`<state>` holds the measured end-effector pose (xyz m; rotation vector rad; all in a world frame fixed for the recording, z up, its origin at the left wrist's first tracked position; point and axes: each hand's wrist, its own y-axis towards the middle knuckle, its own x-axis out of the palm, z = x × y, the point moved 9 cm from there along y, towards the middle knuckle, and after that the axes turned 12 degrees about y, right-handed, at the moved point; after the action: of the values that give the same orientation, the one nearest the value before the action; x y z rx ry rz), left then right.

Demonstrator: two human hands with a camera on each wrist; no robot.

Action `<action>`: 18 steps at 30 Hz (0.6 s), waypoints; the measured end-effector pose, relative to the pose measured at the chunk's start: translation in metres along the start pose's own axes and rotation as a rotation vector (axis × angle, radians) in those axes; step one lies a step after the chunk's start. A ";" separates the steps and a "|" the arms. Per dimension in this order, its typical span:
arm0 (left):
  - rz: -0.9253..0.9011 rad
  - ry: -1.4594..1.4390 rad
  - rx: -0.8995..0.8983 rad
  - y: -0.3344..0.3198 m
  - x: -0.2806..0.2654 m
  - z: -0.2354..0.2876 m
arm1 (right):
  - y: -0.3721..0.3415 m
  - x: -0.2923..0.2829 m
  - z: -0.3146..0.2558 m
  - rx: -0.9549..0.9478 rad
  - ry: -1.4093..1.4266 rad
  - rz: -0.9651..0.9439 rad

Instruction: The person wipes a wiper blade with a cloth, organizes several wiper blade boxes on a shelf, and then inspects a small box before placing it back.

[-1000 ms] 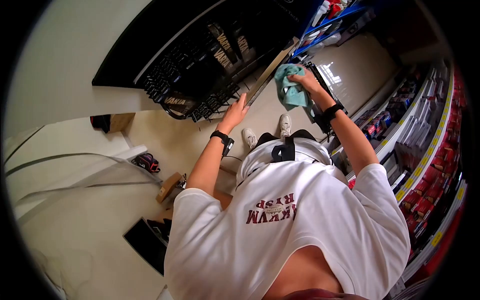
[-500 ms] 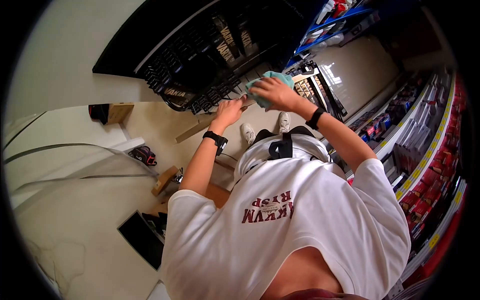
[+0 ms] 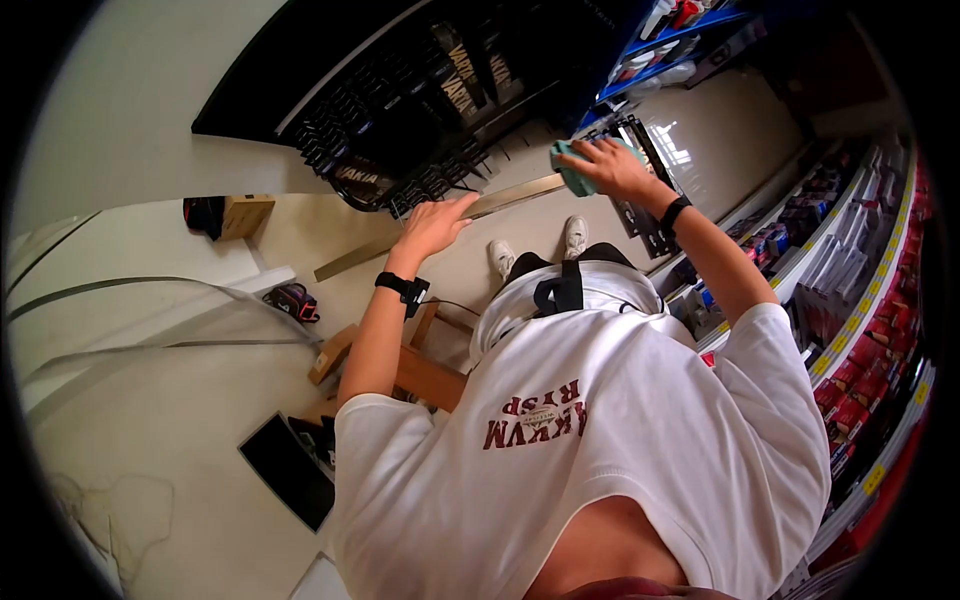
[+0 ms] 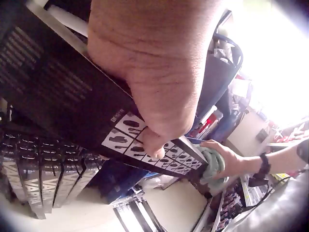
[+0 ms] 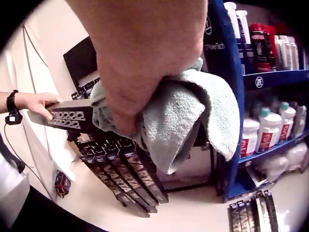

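Observation:
A long black panel (image 4: 63, 92), printed with small white picture squares, is seen nearly edge-on in the head view. My left hand (image 3: 435, 228) grips it by its upper edge; in the left wrist view the thumb (image 4: 153, 145) lies over the printed face, and the other fingers are hidden. My right hand (image 3: 612, 172) holds a pale green cloth (image 5: 174, 121) bunched over the panel's right end. The cloth hangs in loose folds below the hand in the right wrist view. Most of the right fingers are hidden behind it.
A black rack with long VARTA packs (image 3: 460, 85) stands just beyond the panel. Blue shelves (image 5: 275, 77) of bottles rise at the right. More packs (image 5: 251, 212) lie on the floor. Shelves of red boxes (image 3: 860, 370) line the person's right side; a wooden stool (image 3: 425, 370) is at the left.
The panel has shifted left and turned flatter across the head view, my left hand going left with it. My right hand with the cloth came close to the left hand, then moved back right along the panel.

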<state>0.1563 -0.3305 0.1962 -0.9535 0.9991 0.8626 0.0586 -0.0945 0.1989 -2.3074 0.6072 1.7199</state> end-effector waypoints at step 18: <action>0.099 0.150 -0.103 -0.021 0.014 -0.014 | -0.009 -0.004 -0.005 0.008 0.066 -0.098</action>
<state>0.1753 -0.3487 0.1851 -1.0754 1.1473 0.9431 0.0662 -0.0876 0.2036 -2.3557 0.5028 1.6009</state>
